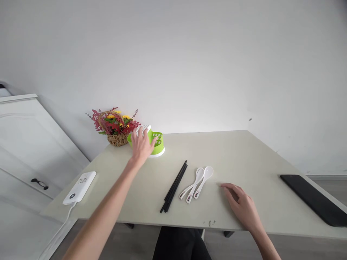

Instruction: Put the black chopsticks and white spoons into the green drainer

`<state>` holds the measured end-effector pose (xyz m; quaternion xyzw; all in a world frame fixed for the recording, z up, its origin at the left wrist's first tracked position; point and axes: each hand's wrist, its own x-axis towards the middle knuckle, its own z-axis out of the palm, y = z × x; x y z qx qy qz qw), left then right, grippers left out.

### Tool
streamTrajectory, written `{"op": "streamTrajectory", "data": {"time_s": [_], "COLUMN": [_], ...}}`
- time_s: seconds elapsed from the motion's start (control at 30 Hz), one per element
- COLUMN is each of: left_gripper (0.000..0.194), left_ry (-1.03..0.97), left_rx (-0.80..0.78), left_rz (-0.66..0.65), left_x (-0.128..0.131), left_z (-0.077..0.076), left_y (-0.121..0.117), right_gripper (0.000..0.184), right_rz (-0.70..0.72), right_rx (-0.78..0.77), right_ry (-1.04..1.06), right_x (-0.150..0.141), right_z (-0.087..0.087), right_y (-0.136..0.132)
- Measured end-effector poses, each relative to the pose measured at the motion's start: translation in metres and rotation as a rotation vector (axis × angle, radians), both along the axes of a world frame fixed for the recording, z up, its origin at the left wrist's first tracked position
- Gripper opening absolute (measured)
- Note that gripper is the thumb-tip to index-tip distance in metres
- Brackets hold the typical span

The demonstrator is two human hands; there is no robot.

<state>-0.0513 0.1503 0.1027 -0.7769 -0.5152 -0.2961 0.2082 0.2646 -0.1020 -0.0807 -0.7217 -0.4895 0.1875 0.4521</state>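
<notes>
My left hand (pixel 141 146) reaches to the back left of the table and grips a green and white cutlery holder (pixel 159 148). Its fingers bend over the raised white middle part, and the thumb lies along the near side; the hand hides part of the holder. Slotted green walls show in the right compartment. My right hand (pixel 241 204) rests on the tabletop, loosely bent, holding nothing. Left of it lie several white spoons (pixel 199 180), partly overlapping. Beside the spoons, several black chopsticks (pixel 175 187) lie in a slanted bundle.
A wicker basket (pixel 117 140) of artificial flowers stands against the wall, close beside the holder. A white power bank (pixel 80 187) with a cable lies near the table's left edge. A black phone-like slab (pixel 311 198) lies at the right edge. A white cabinet (pixel 32 144) stands left.
</notes>
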Motion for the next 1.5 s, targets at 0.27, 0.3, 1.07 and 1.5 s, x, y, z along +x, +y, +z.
{"op": "streamTrajectory", "data": {"time_s": [0.27,0.3,1.07,1.5], "left_gripper": [0.054,0.055,0.063,0.029], "left_ry": [0.038,0.020,-0.042,-0.406], "left_rx": [-0.016,-0.012,-0.139,-0.254], "left_rz": [0.027,0.026,-0.422,-0.506], "left_x": [-0.032,-0.030,0.192,0.079], "left_z": [-0.029,-0.032,-0.043,-0.050], "left_y": [0.034,0.034,-0.038,-0.011], "right_gripper": [0.040,0.039,0.040,0.039], "right_rz": [-0.005,-0.009,-0.032,-0.030], "right_rx": [-0.024,-0.020,-0.062,-0.051], "right_ry": [-0.015,-0.020,0.002,-0.077], "right_x": [0.001,0.001,-0.001,0.000], "right_z": [-0.003,-0.003,-0.003,-0.004], "right_y": [-0.001,-0.001,0.000,-0.003]}}
